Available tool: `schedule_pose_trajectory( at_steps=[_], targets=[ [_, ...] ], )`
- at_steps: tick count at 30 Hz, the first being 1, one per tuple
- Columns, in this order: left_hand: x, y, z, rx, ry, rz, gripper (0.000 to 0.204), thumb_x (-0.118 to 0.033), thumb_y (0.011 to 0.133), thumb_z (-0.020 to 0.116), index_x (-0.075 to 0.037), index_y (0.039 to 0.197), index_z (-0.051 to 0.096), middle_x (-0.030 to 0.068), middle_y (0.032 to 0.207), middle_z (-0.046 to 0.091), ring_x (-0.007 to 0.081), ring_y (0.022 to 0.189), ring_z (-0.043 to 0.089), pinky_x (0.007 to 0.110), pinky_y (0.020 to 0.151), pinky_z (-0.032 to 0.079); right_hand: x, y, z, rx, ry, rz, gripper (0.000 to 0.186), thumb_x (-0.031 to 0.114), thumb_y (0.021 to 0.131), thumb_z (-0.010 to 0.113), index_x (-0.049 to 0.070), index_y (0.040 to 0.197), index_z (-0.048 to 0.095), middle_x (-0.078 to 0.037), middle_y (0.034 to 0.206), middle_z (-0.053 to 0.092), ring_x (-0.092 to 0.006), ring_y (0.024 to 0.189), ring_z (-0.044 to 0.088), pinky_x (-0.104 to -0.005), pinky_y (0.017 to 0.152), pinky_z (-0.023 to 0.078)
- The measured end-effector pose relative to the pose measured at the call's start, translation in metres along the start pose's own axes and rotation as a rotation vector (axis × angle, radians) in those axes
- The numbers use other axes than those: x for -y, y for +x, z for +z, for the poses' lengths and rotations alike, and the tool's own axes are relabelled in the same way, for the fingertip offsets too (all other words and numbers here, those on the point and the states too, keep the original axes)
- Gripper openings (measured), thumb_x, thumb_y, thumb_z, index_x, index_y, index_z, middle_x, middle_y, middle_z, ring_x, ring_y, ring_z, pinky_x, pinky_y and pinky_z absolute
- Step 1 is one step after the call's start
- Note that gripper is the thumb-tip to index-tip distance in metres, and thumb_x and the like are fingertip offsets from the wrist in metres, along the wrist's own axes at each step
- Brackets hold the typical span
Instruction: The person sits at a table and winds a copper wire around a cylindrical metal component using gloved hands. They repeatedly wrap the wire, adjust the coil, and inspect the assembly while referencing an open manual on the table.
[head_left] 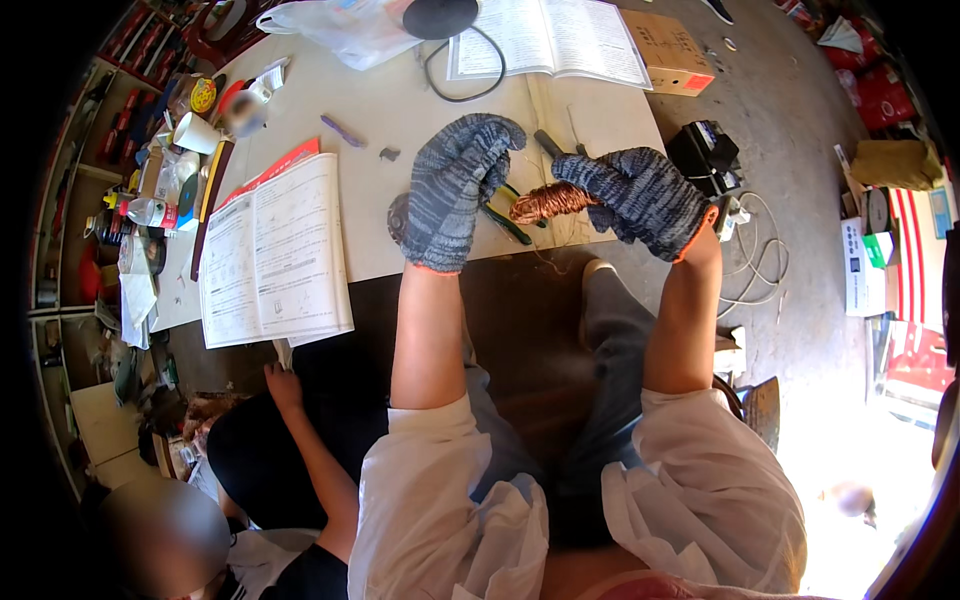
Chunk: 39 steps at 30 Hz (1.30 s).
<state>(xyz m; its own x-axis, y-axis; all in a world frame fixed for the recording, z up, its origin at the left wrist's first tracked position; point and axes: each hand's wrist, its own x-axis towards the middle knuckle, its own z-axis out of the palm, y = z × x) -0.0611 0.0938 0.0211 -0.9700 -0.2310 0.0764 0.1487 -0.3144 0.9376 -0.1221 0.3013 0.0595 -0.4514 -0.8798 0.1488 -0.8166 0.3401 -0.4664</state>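
Both my hands wear grey-and-black knitted gloves with orange cuffs. A twisted bundle of copper wire [552, 203] sticks out from my right hand [640, 203], whose fingers are closed around its right end. Left of the bundle, my left hand [455, 190] is closed with the fingers curled together; what they hold, if anything, is hidden. Pliers with green-and-black handles [508, 225] lie on the table under the gap between my hands. A dark tool handle [547, 143] lies just beyond the right glove.
An open booklet [275, 250] lies at the left of the table [375, 100], another [550, 40] at the far side beside a cardboard box [667, 52]. Bottles and a white cup [197, 132] crowd the left edge. A person sits at lower left. A white cable [775, 250] coils on the floor.
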Motion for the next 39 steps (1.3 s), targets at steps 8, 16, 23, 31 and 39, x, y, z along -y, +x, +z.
schedule_pose_trajectory(
  at_steps=[8,16,23,31,39],
  targets=[
    [-0.011,-0.009,0.008,0.069,0.352,0.164,0.018,-0.008,0.087,0.056,0.001,0.099,0.065,0.0043,0.086,0.064,0.0071,0.070,0.053,0.021,0.062,0.045,-0.017,0.015,0.020,-0.488,-0.198,0.415,0.033,0.021,0.078,0.060,0.018,0.111,0.060,-0.011,0.071,0.061,-0.0293,0.066,0.059,-0.0389,0.063,0.048],
    [-0.014,-0.011,0.011,0.292,0.187,-0.054,0.020,-0.016,0.087,0.058,-0.002,0.098,0.066,-0.0001,0.072,0.060,0.0037,0.058,0.047,0.018,0.051,0.037,-0.039,0.010,0.040,-0.747,0.253,0.189,0.043,0.013,0.075,0.066,0.005,0.116,0.054,-0.013,0.074,0.061,-0.0247,0.061,0.058,-0.0315,0.060,0.048],
    [-0.002,-0.006,-0.002,0.075,0.192,0.097,0.018,-0.016,0.088,0.054,-0.001,0.094,0.064,-0.0003,0.075,0.060,0.0035,0.060,0.048,0.018,0.051,0.035,0.007,0.008,0.002,-0.095,0.312,0.097,0.026,0.021,0.080,0.064,0.006,0.102,0.062,-0.005,0.065,0.057,-0.0155,0.055,0.056,-0.0294,0.051,0.044],
    [0.006,-0.001,0.000,0.260,0.488,0.315,0.019,-0.011,0.090,0.052,0.000,0.101,0.063,0.0050,0.087,0.064,0.0077,0.067,0.054,0.021,0.058,0.044,-0.017,0.026,0.033,-0.480,-0.220,0.451,0.043,0.008,0.076,0.057,0.019,0.118,0.055,-0.011,0.078,0.063,-0.0273,0.068,0.061,-0.0379,0.064,0.049],
    [-0.006,-0.009,0.006,0.309,0.026,-0.085,0.023,-0.016,0.087,0.057,0.001,0.102,0.061,0.0056,0.087,0.064,0.0073,0.066,0.057,0.018,0.057,0.046,-0.016,0.016,0.037,-0.743,1.272,0.346,0.032,0.017,0.080,0.062,0.008,0.110,0.058,-0.008,0.075,0.061,-0.0185,0.061,0.057,-0.0309,0.055,0.046]
  ],
)
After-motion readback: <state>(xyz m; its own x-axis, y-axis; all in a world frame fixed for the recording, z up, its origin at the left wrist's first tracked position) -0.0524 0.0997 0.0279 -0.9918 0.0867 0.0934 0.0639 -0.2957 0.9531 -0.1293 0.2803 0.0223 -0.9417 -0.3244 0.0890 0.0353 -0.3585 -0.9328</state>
